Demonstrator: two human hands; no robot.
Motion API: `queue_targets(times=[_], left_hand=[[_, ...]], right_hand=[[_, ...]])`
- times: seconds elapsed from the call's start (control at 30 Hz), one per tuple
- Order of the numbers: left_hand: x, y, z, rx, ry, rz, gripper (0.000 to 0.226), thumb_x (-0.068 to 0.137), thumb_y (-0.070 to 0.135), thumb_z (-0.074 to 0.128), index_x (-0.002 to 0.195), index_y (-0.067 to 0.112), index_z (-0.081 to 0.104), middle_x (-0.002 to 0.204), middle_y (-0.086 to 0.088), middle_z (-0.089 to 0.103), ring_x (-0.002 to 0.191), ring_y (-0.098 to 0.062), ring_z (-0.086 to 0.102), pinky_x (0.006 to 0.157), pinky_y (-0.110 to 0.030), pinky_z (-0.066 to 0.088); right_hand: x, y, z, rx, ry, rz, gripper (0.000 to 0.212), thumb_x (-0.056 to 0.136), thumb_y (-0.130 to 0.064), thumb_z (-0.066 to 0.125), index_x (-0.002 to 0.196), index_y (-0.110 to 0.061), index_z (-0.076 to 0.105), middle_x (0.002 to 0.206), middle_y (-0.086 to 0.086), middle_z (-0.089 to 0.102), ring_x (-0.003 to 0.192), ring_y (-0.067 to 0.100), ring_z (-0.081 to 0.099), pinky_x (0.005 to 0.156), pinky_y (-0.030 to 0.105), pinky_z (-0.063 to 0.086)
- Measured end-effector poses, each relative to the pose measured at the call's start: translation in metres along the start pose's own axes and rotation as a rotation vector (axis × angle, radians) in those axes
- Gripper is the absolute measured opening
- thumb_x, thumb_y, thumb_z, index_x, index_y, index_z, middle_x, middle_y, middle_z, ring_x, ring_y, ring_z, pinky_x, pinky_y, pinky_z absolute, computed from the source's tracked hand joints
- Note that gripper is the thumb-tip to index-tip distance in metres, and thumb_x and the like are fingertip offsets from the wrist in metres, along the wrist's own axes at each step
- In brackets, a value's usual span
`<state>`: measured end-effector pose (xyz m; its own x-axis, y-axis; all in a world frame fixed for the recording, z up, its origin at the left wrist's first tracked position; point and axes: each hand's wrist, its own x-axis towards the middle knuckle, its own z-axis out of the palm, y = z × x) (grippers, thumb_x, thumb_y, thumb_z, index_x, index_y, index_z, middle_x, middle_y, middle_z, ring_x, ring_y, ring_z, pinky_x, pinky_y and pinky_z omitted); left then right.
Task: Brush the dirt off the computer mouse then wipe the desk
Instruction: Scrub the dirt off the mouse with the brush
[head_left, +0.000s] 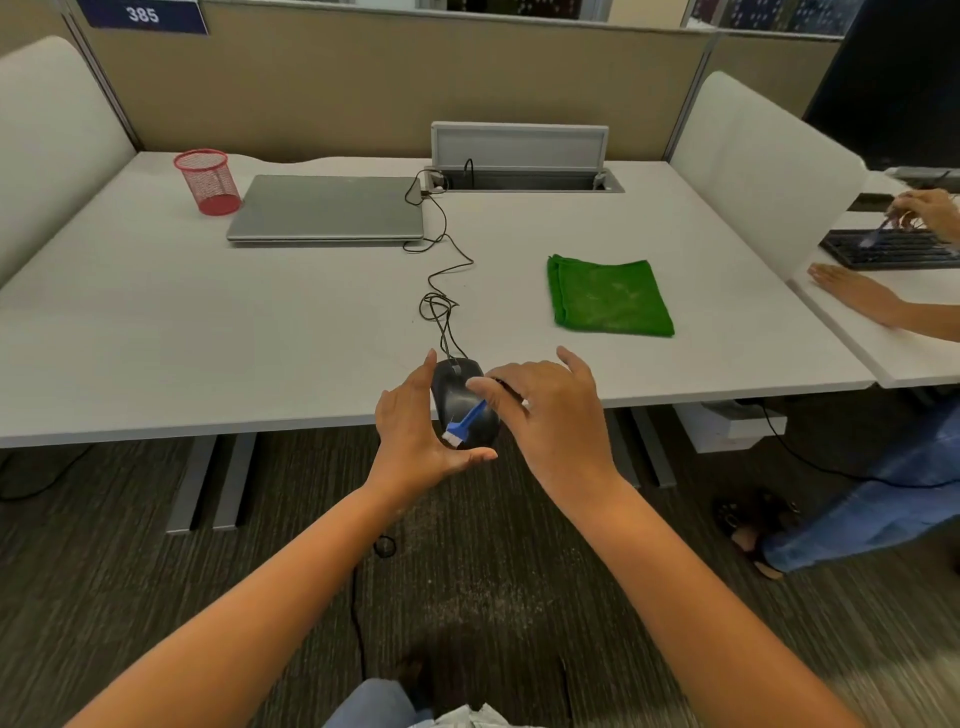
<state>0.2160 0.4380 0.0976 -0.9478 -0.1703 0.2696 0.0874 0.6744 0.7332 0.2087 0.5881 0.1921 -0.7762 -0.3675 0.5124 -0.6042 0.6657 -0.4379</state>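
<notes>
Both hands meet at the desk (208, 338) edge, the left hand (415, 431) cupping one black computer mouse (457, 400), the right hand (550, 415) pinching one blue brush (467, 421) whose handle it hides, one green cloth (608, 296) lying nearby.

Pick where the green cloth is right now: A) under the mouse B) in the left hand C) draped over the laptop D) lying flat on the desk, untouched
D: the folded green cloth lies flat on the white desk, apart from both hands.
</notes>
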Motion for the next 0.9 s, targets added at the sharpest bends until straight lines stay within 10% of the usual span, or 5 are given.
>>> queue_targets(times=[0.57, 0.9], left_hand=[[-0.003, 0.004, 0.001, -0.004, -0.034, 0.061, 0.120, 0.045, 0.067, 0.074, 0.140, 0.035, 0.009, 0.145, -0.001, 0.028, 0.130, -0.016, 0.024, 0.105, -0.035, 0.016], [-0.013, 0.009, 0.005, -0.020, -0.078, 0.105, 0.114, 0.045, 0.072, 0.067, 0.137, 0.043, 0.006, 0.145, 0.000, 0.027, 0.126, -0.007, 0.019, 0.105, -0.036, 0.014]], right_hand=[[0.013, 0.024, -0.009, 0.226, 0.060, 0.184, 0.026, 0.088, -0.037, 0.054, 0.087, -0.016, 0.070, 0.074, -0.004, 0.069, 0.066, 0.010, 0.059, 0.079, 0.048, 0.049], [0.023, 0.065, -0.016, 0.523, 0.160, 0.493, 0.022, 0.090, -0.030, 0.055, 0.077, -0.017, 0.068, 0.069, -0.007, 0.065, 0.056, -0.004, 0.056, 0.059, 0.007, 0.043]])
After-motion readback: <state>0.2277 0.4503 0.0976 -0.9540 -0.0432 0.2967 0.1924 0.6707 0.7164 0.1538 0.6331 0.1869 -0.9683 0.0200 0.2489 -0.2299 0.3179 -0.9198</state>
